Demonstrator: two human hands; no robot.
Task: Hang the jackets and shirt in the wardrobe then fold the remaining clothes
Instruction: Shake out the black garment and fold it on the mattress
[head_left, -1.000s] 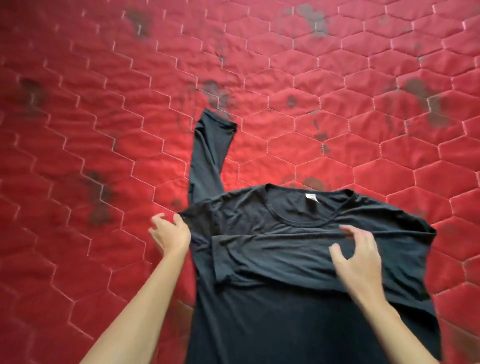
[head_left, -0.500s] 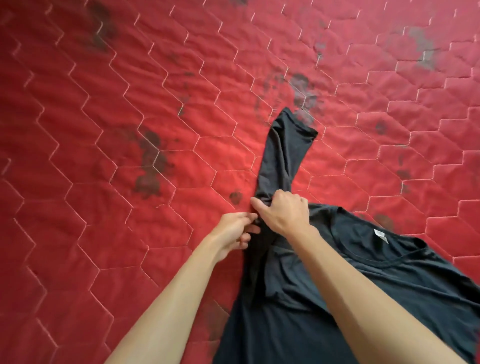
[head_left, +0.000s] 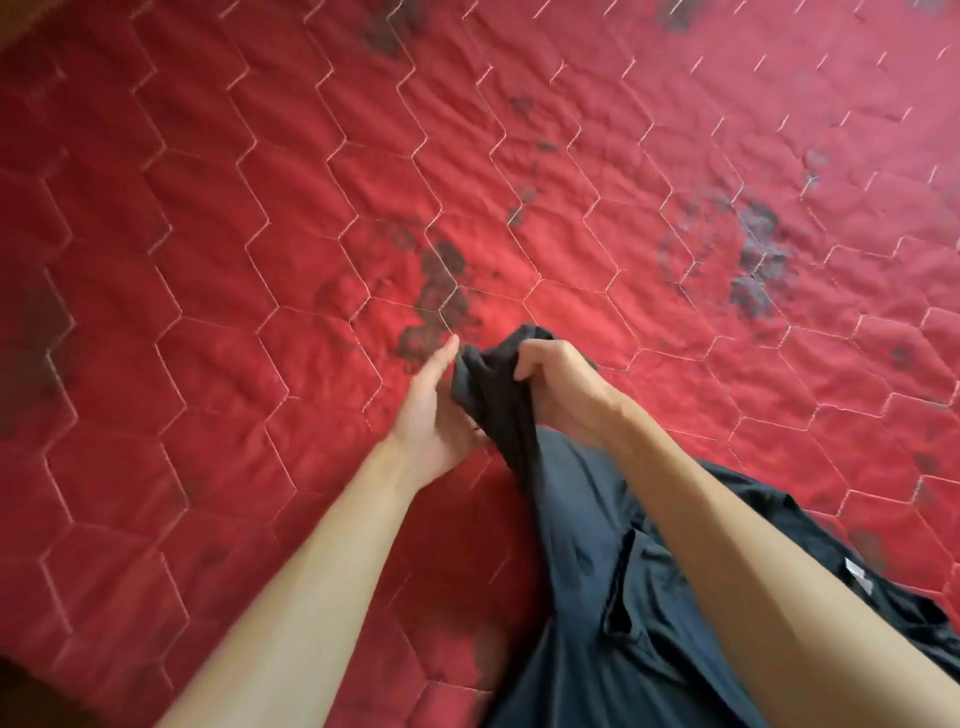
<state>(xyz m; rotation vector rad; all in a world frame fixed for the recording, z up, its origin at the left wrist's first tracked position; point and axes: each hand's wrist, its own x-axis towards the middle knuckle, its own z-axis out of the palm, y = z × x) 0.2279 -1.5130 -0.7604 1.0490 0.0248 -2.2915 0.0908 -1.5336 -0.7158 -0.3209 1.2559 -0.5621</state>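
shirt (head_left: 623, 597): dark, long-sleeved. It is laid on the bedspread (head_left: 260, 260) at the lower right of the view. It is cut off by the bottom and right edges and partly covered by the right forearm.
sleeve (head_left: 493, 395): gathered into a bunch near the centre of the view, between the two hands. A twisted strip runs from the bunch down into the shirt body.
right hand (head_left: 561, 389): fingers are curled over the top of the bunched sleeve and clamped on it. The back of the hand is turned to the camera.
left hand (head_left: 431, 415): placed just left of the bunch, palm turned toward the sleeve, thumb straight along the cloth edge. The fingers are mostly hidden by the cloth, so a grip cannot be told.
hands: close together, with only the sleeve between them.
label (head_left: 854, 574): small white tag, seen at the shirt's neckline, right of the right forearm.
bedspread: red, quilted in hexagons with pale stitching. It is spread under everything in view.
stains (head_left: 441, 291): dark patches scattered over the bedspread. One lies just beyond the hands, another group at the right, more along the top edge.
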